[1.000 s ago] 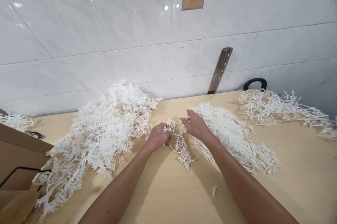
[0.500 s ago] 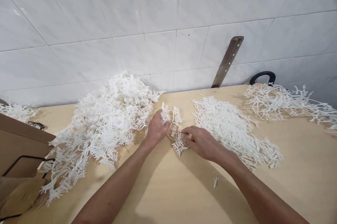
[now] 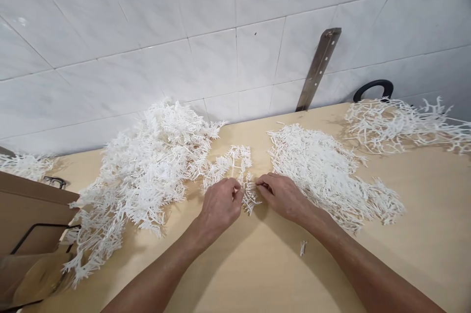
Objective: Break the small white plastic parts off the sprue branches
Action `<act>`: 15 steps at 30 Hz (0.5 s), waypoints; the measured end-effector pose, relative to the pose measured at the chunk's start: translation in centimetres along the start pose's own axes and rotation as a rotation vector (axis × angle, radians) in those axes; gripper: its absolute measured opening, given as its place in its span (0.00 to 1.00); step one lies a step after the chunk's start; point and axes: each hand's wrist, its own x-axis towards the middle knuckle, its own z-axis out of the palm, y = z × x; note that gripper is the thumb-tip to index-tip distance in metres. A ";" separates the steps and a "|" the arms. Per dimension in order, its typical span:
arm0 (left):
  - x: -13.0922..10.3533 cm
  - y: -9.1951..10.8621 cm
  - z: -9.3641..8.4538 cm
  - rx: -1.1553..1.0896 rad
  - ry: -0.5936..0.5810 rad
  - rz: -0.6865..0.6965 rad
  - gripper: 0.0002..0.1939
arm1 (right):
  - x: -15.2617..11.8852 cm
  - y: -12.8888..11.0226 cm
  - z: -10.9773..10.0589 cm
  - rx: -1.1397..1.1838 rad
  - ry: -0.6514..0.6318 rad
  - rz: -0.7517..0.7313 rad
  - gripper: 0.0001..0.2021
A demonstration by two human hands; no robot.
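Between my hands lies a small white branching plastic sprig (image 3: 243, 170), joined at its left to more white frilly pieces. My left hand (image 3: 223, 201) is closed with thumb and forefinger pinched at the near side of the sprig. On the opposite side, my right hand (image 3: 283, 195) pinches at the tips of the sprig's right edge; what sits between its fingertips is too small to make out. A large heap of white branched sprigs (image 3: 150, 170) stands left of my hands. To the right spreads a pile of short thin white pieces (image 3: 324, 175).
White bare branching stems (image 3: 397, 124) lie at the far right by a black ring-shaped handle (image 3: 373, 88). A metal bar (image 3: 318, 70) leans on the tiled wall (image 3: 147, 72). A cardboard box (image 3: 33, 210) and glasses (image 3: 55, 182) are at the left. A tiny white scrap (image 3: 302, 247) lies nearer me.
My left hand has come down from the sprig's upper end to its near side, leaving the upper part on the table. My right fingers have closed into a pinch. The view has tilted slightly down.
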 end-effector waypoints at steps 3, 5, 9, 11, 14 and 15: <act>-0.8 -0.2 0.9 0.021 -0.071 -0.101 0.09 | -0.3 -0.1 -0.2 0.034 -0.009 0.013 0.11; -0.9 -0.1 1.3 -0.007 -0.059 -0.134 0.11 | -0.5 -0.4 -0.4 0.077 -0.045 0.022 0.11; -0.5 0.3 1.8 -0.126 -0.018 -0.146 0.12 | -0.9 -1.0 -0.3 0.132 -0.102 0.048 0.09; -0.1 0.4 2.0 -0.212 -0.023 -0.148 0.10 | -1.0 -1.3 -0.2 0.138 -0.102 0.073 0.08; 0.4 0.3 2.3 -0.367 -0.061 -0.180 0.12 | -1.0 -1.5 -0.1 0.135 -0.096 0.082 0.07; 0.6 0.2 2.3 -0.412 -0.063 -0.201 0.13 | -1.0 -1.5 -0.1 0.135 -0.096 0.078 0.07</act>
